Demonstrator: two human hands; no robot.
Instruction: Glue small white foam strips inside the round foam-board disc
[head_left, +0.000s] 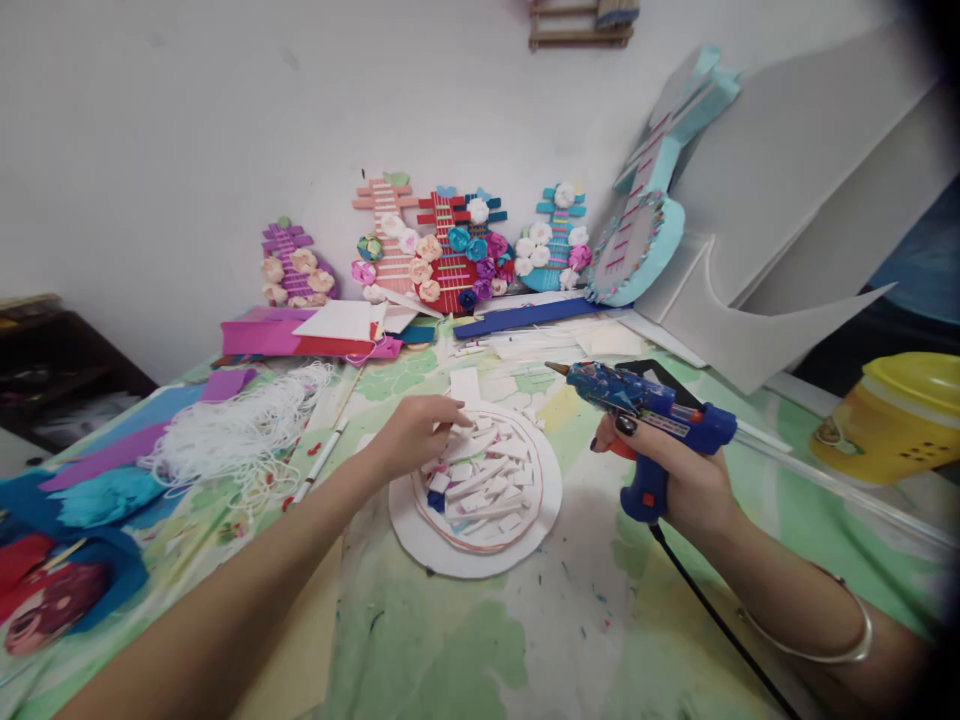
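My right hand (pixel 686 480) grips a blue glue gun (pixel 660 410), its nozzle pointing left above the table and its black cord trailing down. Below the middle of the view lies a round white board (pixel 401 530) with a rim line of reddish colour. Many small white cut strips (pixel 487 485) are heaped on it, with a few blue and pink bits among them. Over the upper left of this heap is my left hand (pixel 416 435), fingers bent and close together; whatever is between them is hidden. A white tab (pixel 465 385) sticks out at the board's far side.
Flower-covered paper guitars (pixel 450 250) lean on the wall, with a larger turquoise guitar (pixel 637 240) at right. Tangled white string (pixel 232 430) and coloured sheets (pixel 307 335) lie left. A yellow tub (pixel 892 420) and large white curved panel (pixel 750 330) stand right.
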